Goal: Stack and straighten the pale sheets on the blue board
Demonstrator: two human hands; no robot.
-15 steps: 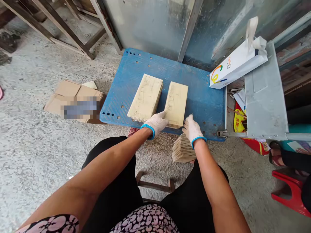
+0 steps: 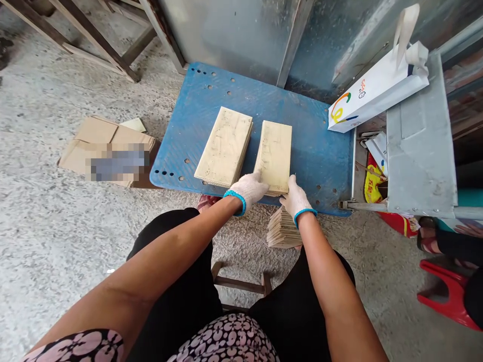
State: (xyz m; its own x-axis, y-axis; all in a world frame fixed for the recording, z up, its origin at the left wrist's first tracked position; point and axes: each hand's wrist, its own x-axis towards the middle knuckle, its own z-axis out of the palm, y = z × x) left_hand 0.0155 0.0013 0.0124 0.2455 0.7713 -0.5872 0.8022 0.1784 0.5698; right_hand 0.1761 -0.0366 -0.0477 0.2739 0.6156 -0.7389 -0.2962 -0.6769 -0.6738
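Your right hand [image 2: 296, 197], in a white knitted, blue-cuffed glove [image 2: 299, 202], now sits closer in, touching the near right corner of the right-hand stack of cream rectangular boards [image 2: 276, 151] on the blue plastic desk [image 2: 181, 125]. Your similarly gloved left hand [image 2: 249, 189] touches its near left side; whether your fingers [image 2: 292, 184] pinch, I cannot tell.

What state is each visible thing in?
Left stack: flat, untouched
Right stack: flat on blue table
Lower stack: uneven, partly hidden
Left hand: gloved, touching right stack
Right hand: gloved, at right stack's corner
White bag: upright, one handle up
Cardboard box: top looks closed
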